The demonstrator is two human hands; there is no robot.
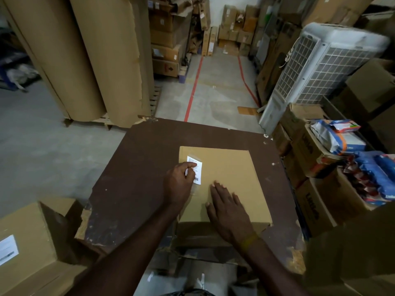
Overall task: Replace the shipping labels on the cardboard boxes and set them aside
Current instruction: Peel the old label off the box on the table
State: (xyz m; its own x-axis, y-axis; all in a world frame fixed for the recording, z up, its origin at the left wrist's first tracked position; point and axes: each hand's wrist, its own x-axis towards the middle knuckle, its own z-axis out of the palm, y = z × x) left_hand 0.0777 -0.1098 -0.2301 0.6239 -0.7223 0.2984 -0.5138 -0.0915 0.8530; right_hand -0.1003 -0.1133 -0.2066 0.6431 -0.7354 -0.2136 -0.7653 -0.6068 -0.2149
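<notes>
While my left hand (178, 180) picks at the white printed shipping label (195, 170), fingers curled and thumb and forefinger pinching its left edge, the label sits near the far-left corner of the flat tan cardboard box (226, 180). The box lies on a dark brown worn board tabletop (136, 167), toward its near edge.

My right hand (228, 212) lies flat on the box top, fingers straight and together, holding nothing, only pressing down.

Judgement on the step: this looks like lifting or seating the label; I cannot tell which. If peeling, draw the edge back low and slow along the surface so the paper does not tear and the cardboard skin does not lift with it. Keep the right palm weighted so the box does not slide. A clear film seems to cover the label's edges; too blurred to be sure.

Around:
- another brown cardboard box with a white label (7, 248) at lower left, on the floor side, well apart from the work.
- tall rolls of brown corrugated sheet (92, 56) standing beyond the table, left.
- white grilled air cooler (316, 67), right.
- open cartons holding blue and white packets (342, 137) just beside the table's right edge.

Nothing lies on the box between the hands. The cartons on the right crowd that side, so setting aside looks easier leftward.
</notes>
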